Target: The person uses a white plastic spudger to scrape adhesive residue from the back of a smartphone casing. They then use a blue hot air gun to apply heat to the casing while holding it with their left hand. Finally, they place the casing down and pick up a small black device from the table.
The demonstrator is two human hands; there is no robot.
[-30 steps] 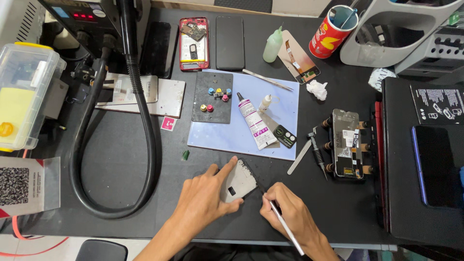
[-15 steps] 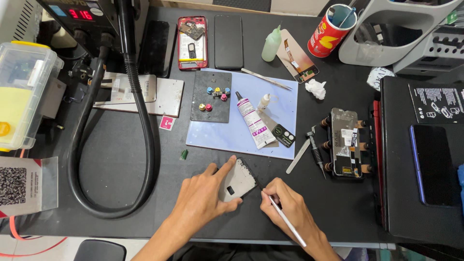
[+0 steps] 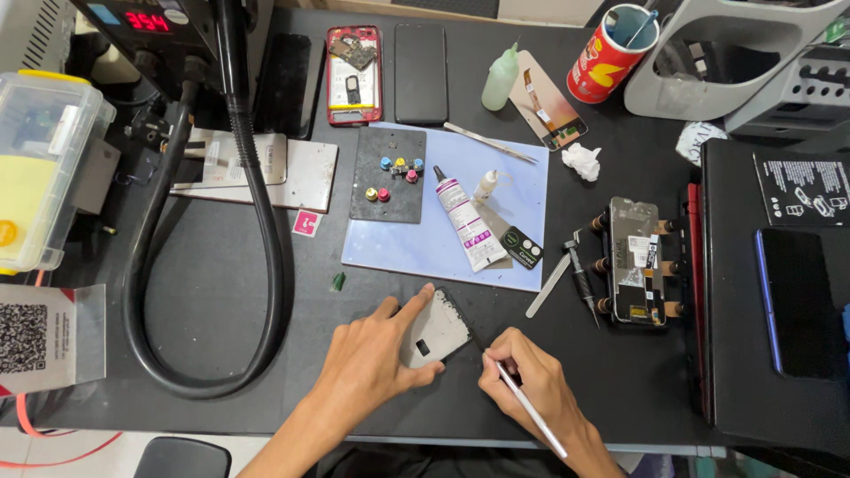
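A grey phone back cover [image 3: 440,330] lies tilted on the black mat near the table's front edge. My left hand [image 3: 372,363] holds it down, index finger along its upper edge and thumb under its lower side. My right hand [image 3: 527,389] grips a thin silver tool [image 3: 531,411] like a pen. The tool's tip meets the cover's lower right edge.
A pale blue mat [image 3: 522,190] carries a glue tube [image 3: 466,219], a small dropper bottle [image 3: 486,184] and a black pad [image 3: 388,173] with coloured screws. A clamped phone [image 3: 634,260] lies right, an opened red phone [image 3: 353,75] at the back. A thick black hose [image 3: 257,230] loops left.
My right hand has shifted slightly left, bringing the tool tip to the cover's edge. My left hand keeps the cover pinned in about the same spot.
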